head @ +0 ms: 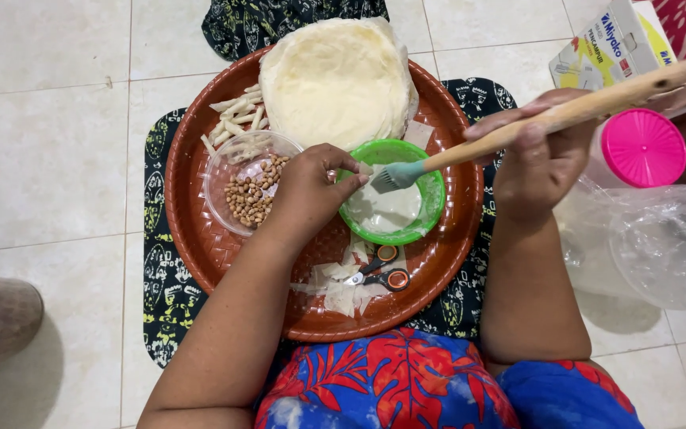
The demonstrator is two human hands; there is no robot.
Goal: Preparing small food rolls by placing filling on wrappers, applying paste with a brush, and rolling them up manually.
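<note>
Right now the right hand grips a wooden-handled brush, bristles over the green bowl just left of it. Left hand is pinched shut on a small wrapper piece at the bowl's rim; a bowl of peanuts sits just beyond it, scissors nearer the body.

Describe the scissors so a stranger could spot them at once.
Start at the big round reddish-brown woven tray on the tiled floor. Near its front edge, below the small green plastic bowl, small scissors lie on a scatter of pale cut wrapper scraps. Only they have orange-and-black ring handles.
</note>
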